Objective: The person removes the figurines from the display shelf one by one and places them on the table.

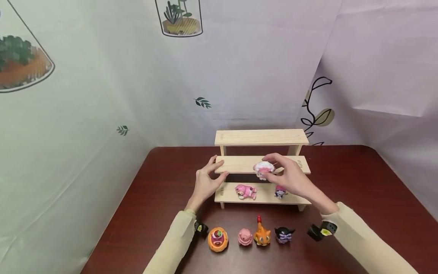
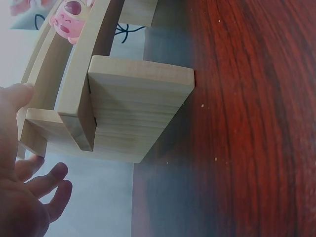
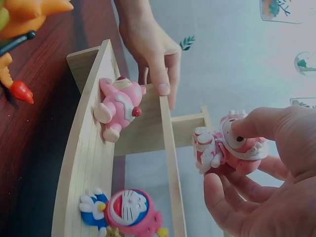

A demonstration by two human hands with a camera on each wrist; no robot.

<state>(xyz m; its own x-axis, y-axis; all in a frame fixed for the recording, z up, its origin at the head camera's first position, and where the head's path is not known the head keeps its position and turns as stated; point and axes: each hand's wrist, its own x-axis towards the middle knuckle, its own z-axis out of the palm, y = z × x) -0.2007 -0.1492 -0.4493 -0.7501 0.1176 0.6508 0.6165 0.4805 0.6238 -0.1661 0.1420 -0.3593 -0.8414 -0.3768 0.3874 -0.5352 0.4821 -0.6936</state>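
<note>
Right hand grip pinching white-pink figurine over middle shelf, left hand open, steadying shelf end

Four figures line the counter front: orange round one, pink one, orange chicken, black one at 3 o'clock.

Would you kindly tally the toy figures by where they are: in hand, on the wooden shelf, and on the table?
In the right hand: 1, a pink-and-white figure
On the wooden shelf, bottom step: 2, a pink bear and a blue-and-pink figure
On the table: 4, front row
Total: 7
</note>
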